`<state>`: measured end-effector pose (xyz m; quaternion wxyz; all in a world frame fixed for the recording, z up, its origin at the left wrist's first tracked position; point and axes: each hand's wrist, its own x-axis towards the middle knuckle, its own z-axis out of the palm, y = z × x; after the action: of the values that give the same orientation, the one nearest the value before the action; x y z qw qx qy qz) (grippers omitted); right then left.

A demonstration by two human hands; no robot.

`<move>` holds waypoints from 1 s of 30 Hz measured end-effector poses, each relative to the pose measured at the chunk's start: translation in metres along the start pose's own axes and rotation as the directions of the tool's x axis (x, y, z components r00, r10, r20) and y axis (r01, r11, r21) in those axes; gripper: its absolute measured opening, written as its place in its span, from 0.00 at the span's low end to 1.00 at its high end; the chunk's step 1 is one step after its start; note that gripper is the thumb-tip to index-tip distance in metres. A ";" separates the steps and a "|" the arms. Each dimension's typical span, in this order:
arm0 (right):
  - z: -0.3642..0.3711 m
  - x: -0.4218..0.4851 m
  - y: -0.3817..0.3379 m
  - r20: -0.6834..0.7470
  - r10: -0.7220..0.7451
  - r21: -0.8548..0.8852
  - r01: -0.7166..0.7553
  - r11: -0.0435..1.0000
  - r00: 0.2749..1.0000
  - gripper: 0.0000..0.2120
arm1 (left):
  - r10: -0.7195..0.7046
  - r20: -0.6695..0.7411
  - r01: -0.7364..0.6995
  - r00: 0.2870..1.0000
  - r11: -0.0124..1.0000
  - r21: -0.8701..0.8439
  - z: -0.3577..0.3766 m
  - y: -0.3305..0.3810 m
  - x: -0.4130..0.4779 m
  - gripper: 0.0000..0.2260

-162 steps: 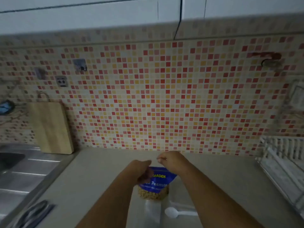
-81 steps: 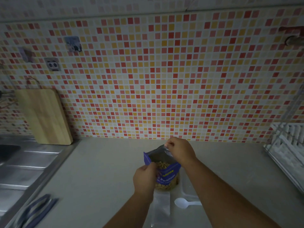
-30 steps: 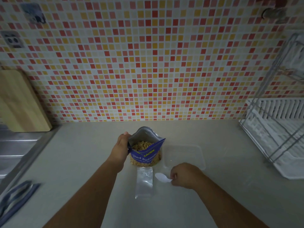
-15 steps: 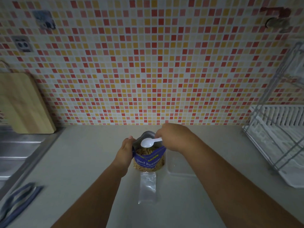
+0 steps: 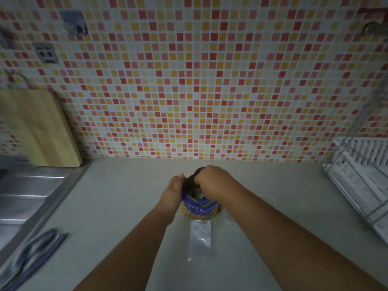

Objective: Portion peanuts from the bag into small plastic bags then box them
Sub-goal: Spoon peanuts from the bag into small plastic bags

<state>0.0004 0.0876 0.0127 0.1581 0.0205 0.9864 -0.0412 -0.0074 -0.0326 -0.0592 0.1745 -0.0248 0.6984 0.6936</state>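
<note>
Down at the mouth of the peanut bag (image 5: 198,207), the right hand (image 5: 214,182) is curled knuckles-up over the opening with its fingertips sunk inside; a sliver of white at the lower edge of the hand (image 5: 200,194) may be a spoon, but what the grip closes on is hidden, so I cannot tell its state. The right forearm runs from the lower right corner up and leftward, wrist bent so the hand tips downward into the bag. The left hand (image 5: 174,191) clasps the bag's upper left edge, thumb on the near side and fingers wrapped around the rim, its grip pressed onto the foil and holding the mouth apart. Its forearm comes up from the bottom centre, nearly straight.

The bag stands upright on the pale tabletop (image 5: 126,196), blue label facing the camera, peanuts visible through its clear lower window. Just in front of it, touching or nearly touching its base, a small clear plastic bag (image 5: 200,238) lies flat. A transparent box (image 5: 227,217) sits just right of the peanut bag, mostly hidden under the right arm. Further out, a wooden cutting board (image 5: 39,129) leans on the mosaic-tiled wall (image 5: 199,80) above a steel sink (image 5: 27,192) at left, scissors with blue handles (image 5: 33,253) lie near the left edge, and a white dish rack (image 5: 361,175) stands at right.
</note>
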 end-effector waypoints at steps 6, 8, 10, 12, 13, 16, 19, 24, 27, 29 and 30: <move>0.028 -0.025 0.051 -0.443 0.460 0.662 -0.065 0.746 0.770 0.10 | -0.090 -0.067 0.072 0.994 0.970 -0.231 -0.021 -0.013 0.005 0.14; 0.050 -0.032 0.067 -0.136 0.534 0.630 -0.343 0.697 0.835 0.13 | -0.199 -0.142 0.167 0.970 0.963 -0.211 -0.029 -0.030 0.005 0.11; 0.079 -0.040 0.066 0.167 0.446 0.588 -0.452 0.671 0.879 0.12 | -0.296 -0.144 0.286 0.944 0.954 -0.084 -0.032 -0.053 0.002 0.06; 0.106 -0.043 0.052 0.327 0.298 0.513 -0.433 0.742 0.897 0.13 | -0.341 -0.047 0.344 0.939 0.932 0.115 -0.032 -0.074 0.001 0.08; 0.120 -0.040 0.044 0.368 0.248 0.455 -0.407 0.792 0.896 0.13 | -0.334 0.003 0.325 0.942 0.919 0.224 -0.031 -0.081 -0.001 0.07; 0.148 -0.028 0.027 0.310 0.300 0.448 -0.417 0.791 0.902 0.08 | -0.285 0.085 0.225 0.955 0.879 0.421 -0.023 -0.097 0.002 0.11; 0.161 -0.026 0.018 0.176 0.377 0.504 -0.412 0.759 0.910 0.22 | -0.252 0.121 0.147 0.960 0.822 0.550 -0.016 -0.105 0.005 0.15; 0.169 -0.025 0.016 0.179 0.421 0.581 -0.441 0.684 0.889 0.14 | -0.238 0.095 0.133 0.967 0.783 0.608 -0.023 -0.115 0.004 0.14; 0.169 -0.029 0.013 0.178 0.434 0.624 -0.443 0.644 0.883 0.14 | -0.252 0.091 0.151 0.963 0.791 0.593 -0.028 -0.117 0.002 0.13; 0.169 -0.031 0.012 0.156 0.447 0.642 -0.434 0.632 0.881 0.12 | -0.252 0.090 0.159 0.964 0.809 0.566 -0.027 -0.113 -0.001 0.11; 0.169 -0.032 0.012 0.144 0.456 0.656 -0.430 0.621 0.878 0.11 | -0.255 0.087 0.171 0.963 0.828 0.533 -0.026 -0.108 -0.005 0.11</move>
<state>0.0836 0.0841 -0.1379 0.1271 0.3186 0.8709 -0.3521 0.0217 -0.0626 -0.1621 0.3047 -0.0006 0.8371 0.4543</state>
